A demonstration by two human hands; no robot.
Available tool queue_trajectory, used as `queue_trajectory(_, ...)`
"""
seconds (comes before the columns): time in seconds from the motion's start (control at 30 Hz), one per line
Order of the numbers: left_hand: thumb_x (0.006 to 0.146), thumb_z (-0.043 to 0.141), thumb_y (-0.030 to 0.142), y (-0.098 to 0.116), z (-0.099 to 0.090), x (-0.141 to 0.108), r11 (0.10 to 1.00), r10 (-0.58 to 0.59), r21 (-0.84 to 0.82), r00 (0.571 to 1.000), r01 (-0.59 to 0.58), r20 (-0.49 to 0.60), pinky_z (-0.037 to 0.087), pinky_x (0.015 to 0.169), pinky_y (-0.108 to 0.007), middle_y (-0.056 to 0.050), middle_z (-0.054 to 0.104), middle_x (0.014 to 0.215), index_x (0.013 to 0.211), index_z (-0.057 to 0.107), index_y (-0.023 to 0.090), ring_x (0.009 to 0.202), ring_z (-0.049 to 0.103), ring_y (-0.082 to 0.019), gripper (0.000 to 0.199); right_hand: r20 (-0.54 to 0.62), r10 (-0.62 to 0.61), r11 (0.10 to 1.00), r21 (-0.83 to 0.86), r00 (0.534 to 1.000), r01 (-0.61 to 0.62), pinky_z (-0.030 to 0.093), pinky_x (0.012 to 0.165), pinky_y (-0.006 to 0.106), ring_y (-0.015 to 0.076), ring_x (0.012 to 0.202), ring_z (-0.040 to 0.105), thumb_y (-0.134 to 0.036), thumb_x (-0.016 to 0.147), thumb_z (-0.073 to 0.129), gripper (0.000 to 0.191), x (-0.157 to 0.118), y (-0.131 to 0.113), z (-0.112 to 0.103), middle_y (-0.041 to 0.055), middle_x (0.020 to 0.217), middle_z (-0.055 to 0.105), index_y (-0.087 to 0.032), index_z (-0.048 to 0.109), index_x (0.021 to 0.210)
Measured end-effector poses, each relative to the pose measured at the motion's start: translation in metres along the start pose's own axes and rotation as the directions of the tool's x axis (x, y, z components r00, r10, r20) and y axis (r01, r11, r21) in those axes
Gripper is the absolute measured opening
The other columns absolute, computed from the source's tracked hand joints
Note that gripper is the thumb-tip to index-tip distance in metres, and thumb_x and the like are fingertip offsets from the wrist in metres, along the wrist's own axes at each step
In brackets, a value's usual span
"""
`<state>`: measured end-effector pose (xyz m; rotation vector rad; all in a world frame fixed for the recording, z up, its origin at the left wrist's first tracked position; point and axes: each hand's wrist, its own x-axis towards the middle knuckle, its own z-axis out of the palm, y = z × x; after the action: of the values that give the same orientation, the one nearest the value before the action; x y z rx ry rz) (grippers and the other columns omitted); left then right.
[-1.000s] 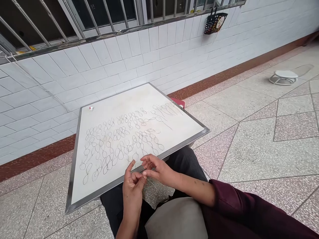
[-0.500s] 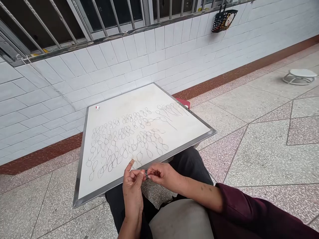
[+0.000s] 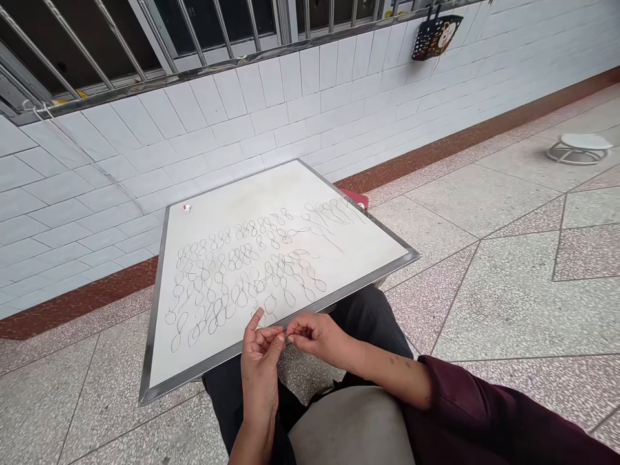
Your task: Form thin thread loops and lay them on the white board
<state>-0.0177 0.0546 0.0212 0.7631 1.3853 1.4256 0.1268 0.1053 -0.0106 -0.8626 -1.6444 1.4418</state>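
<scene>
Both hands meet over my lap, just past the near edge of the white table (image 3: 271, 181). My left hand (image 3: 261, 355) pinches a thin cord (image 3: 272, 330) between thumb and fingertips, its index finger pointing up with a tan wrap at the tip. My right hand (image 3: 324, 339) pinches the same thin strand close by, fingertips nearly touching the left thumb. Part of the cord is hidden by the fingers. On the tabletop ahead lie several rows of thin dark cords (image 3: 242, 257) looped into figure-eight shapes. Straighter, tailed cords (image 3: 334, 210) lie at the right end.
A small white-and-red item (image 3: 187, 208) sits at the table's far left corner. Something red (image 3: 356, 197) shows beyond the right edge. A low white stool (image 3: 578, 148) stands on the floor at right. A black basket (image 3: 436, 37) hangs from the window bars on the tiled wall.
The fingertips have drawn slightly closer together, with the right hand turned a little at the cord. The camera view has shifted slightly; the looped cords lie as before.
</scene>
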Motion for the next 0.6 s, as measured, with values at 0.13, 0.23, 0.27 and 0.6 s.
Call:
queue_trajectory(0.13,0.075,0.078,0.037,0.0,0.0,-0.001,1.0,-0.007,0.021,1.0,0.006,0.017,0.048,0.082,-0.03,-0.002,0.069,0.086,0.143,0.046,0.02,0.087,0.061,-0.018,0.077,0.018,0.071,0.994,0.087,0.997,-0.073,0.033,0.053,0.02,0.0084,0.055,0.042,-0.026,0.081,0.065,0.009,0.002,-0.001,-0.003,-0.005,0.061,0.053,-0.017,0.067,0.08)
queue_trajectory(0.23,0.077,0.076,0.039,-0.001,-0.001,0.0,0.998,-0.023,0.061,1.0,0.022,0.015,0.048,0.079,-0.03,-0.004,0.07,0.093,0.143,0.046,0.021,0.085,0.06,-0.018,0.075,0.016,0.118,0.987,0.113,0.993,-0.119,0.033,0.055,0.02,0.0083,0.056,0.041,-0.03,0.082,0.067,0.013,0.003,-0.002,-0.008,-0.0057,0.061,0.051,-0.017,0.066,0.081)
queue_trajectory(0.27,0.077,0.076,0.04,-0.002,-0.002,0.0,0.997,-0.031,0.078,0.999,0.029,0.019,0.048,0.078,-0.03,-0.005,0.07,0.095,0.142,0.047,0.021,0.085,0.061,-0.018,0.074,0.007,0.127,0.986,0.112,0.992,-0.127,0.033,0.055,0.02,0.0083,0.056,0.04,-0.031,0.082,0.068,0.014,0.004,-0.001,-0.011,-0.006,0.062,0.05,-0.017,0.065,0.081)
queue_trajectory(0.6,0.062,0.079,0.068,-0.015,-0.046,0.003,0.947,-0.182,0.253,0.979,0.2,-0.094,0.055,0.071,-0.039,-0.007,0.073,0.092,0.123,0.066,0.025,0.084,0.068,-0.028,0.075,-0.369,0.182,0.95,-0.174,0.911,-0.26,0.043,0.066,0.023,0.0118,0.068,0.056,-0.029,0.086,0.063,0.014,0.049,0.035,-0.125,-0.0012,0.075,0.064,-0.016,0.067,0.087)
